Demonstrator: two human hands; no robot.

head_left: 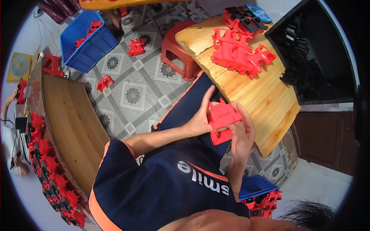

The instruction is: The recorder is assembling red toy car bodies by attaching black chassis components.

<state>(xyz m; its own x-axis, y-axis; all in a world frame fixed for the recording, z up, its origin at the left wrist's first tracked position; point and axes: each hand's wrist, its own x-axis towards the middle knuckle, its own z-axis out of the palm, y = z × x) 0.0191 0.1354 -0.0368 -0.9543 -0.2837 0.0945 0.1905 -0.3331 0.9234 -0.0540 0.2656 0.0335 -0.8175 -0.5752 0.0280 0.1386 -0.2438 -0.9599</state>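
A red moulded plastic part (pixel 224 114) with stepped edges is held up in front of my body. My left hand (pixel 198 120) grips its left side, thumb pointing up and the fingers partly hidden behind it. My right hand (pixel 244 134) closes on its right side, with fingertips along the upper right edge and underneath. More red plastic parts (pixel 235 54) lie in a cluster on the wooden table (pixel 266 106), just beyond my hands. Behind them sits a red part with black pieces fitted in it (pixel 246 21).
A large black bin (pixel 320 77) holds black pieces at the right. Red parts (pixel 105 82) lie on the tiled floor by a red stool (pixel 179 50) and a blue crate (pixel 88 46). Red-and-black parts (pixel 50 169) line the left bench (pixel 73 104). Another person's hand (pixel 15 94) is at far left.
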